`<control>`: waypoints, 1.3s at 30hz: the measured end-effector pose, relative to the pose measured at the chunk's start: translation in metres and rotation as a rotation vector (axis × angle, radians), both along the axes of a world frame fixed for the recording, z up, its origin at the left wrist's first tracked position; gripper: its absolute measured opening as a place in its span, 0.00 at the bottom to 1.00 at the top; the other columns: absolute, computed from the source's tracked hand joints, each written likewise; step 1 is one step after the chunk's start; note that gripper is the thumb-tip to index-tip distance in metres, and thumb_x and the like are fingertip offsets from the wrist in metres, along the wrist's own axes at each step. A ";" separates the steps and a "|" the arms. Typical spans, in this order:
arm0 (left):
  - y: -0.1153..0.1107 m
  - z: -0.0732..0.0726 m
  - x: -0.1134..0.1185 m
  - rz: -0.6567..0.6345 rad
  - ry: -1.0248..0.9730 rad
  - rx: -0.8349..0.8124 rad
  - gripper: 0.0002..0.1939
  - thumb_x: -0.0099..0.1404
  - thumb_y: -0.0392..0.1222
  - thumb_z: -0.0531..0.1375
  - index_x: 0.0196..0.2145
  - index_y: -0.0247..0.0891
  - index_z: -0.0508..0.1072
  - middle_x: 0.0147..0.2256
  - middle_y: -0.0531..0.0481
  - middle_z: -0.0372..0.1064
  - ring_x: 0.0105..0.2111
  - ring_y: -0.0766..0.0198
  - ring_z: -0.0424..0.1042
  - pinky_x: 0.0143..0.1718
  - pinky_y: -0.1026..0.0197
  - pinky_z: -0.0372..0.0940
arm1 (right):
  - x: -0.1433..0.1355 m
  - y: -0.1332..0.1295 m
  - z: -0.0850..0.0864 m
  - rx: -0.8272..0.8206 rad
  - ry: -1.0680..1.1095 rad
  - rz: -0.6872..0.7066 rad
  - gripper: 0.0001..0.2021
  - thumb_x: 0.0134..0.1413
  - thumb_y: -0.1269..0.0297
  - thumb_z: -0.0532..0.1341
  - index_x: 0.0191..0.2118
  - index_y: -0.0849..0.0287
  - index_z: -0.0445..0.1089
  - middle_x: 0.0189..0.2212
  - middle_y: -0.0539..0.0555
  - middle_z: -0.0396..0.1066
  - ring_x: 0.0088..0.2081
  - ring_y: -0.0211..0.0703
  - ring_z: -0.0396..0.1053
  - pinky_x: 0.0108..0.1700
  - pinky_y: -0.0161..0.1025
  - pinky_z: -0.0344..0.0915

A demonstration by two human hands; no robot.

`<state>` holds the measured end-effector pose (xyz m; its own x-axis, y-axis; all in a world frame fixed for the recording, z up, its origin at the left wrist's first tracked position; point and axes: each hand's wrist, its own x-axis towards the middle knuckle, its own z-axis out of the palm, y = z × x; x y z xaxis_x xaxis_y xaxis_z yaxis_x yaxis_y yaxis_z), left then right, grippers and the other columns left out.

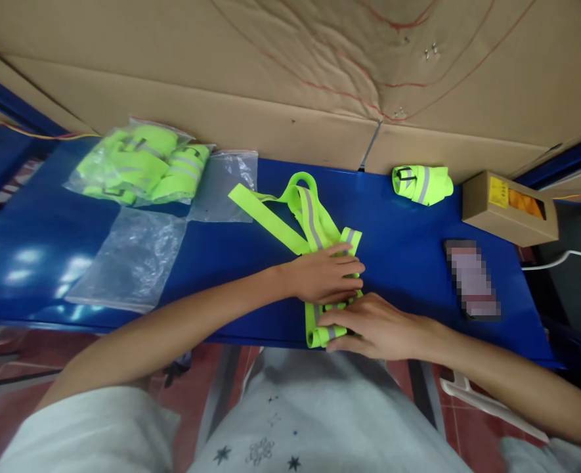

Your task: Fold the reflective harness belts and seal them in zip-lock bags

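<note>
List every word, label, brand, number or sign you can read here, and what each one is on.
No text is readable.
Yellow label on the cardboard box: dark print, too small and blurred to read.
Phone screen: pixelated, unreadable.
Red-and-white patch at far left: too blurred to tell whether it is lettering.

I see a creased brown cardboard wall (137,46) strung with red wires (418,85), standing behind a glossy blue table (221,253). White glare (27,256) pools on the tabletop's left; below, I make out reddish floor tiles (472,430).
</note>
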<state>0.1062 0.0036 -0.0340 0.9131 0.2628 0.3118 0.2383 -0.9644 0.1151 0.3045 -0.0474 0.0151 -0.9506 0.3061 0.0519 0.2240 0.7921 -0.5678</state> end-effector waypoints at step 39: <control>-0.016 0.001 -0.004 0.044 -0.036 -0.170 0.20 0.77 0.47 0.52 0.61 0.46 0.71 0.60 0.40 0.68 0.64 0.52 0.66 0.72 0.37 0.46 | 0.001 -0.041 0.000 0.179 -0.031 -0.078 0.13 0.70 0.65 0.59 0.55 0.63 0.70 0.40 0.58 0.77 0.40 0.47 0.75 0.40 0.43 0.73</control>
